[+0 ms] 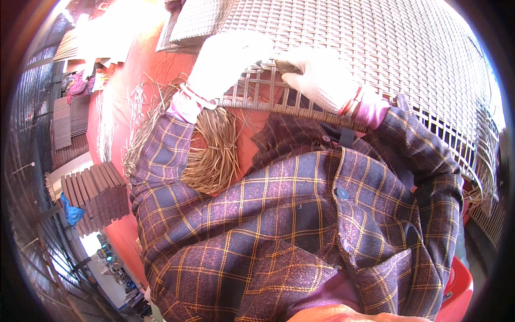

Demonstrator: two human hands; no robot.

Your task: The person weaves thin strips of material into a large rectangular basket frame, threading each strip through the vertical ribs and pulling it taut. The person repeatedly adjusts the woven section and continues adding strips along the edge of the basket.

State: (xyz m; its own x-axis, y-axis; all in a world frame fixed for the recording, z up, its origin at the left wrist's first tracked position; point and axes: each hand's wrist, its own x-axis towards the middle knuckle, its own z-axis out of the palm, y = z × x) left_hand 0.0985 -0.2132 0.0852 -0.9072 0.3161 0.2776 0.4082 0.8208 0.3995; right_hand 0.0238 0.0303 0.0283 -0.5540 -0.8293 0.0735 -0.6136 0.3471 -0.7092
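Note:
My left hand (230,59), in a white glove washed out by glare, rests at the lower edge of a woven wicker panel (365,43). Its fingers look closed at the weave, but what they pinch is lost in the brightness. Close by on the right, my gloved right hand (319,80) curls thumb and fingers together at the same edge; a small dark patch shows between them, too unclear to name. Beneath both hands run open, unfilled strands (257,88) and a wrapped edge rail (300,110).
A tied bundle of tan strands (212,155) lies by my left forearm, on a red surface (249,137). Stacked brown slatted pieces (96,193) with a blue plastic scrap (71,210) stand at left. Part of a red seat (458,290) shows at lower right.

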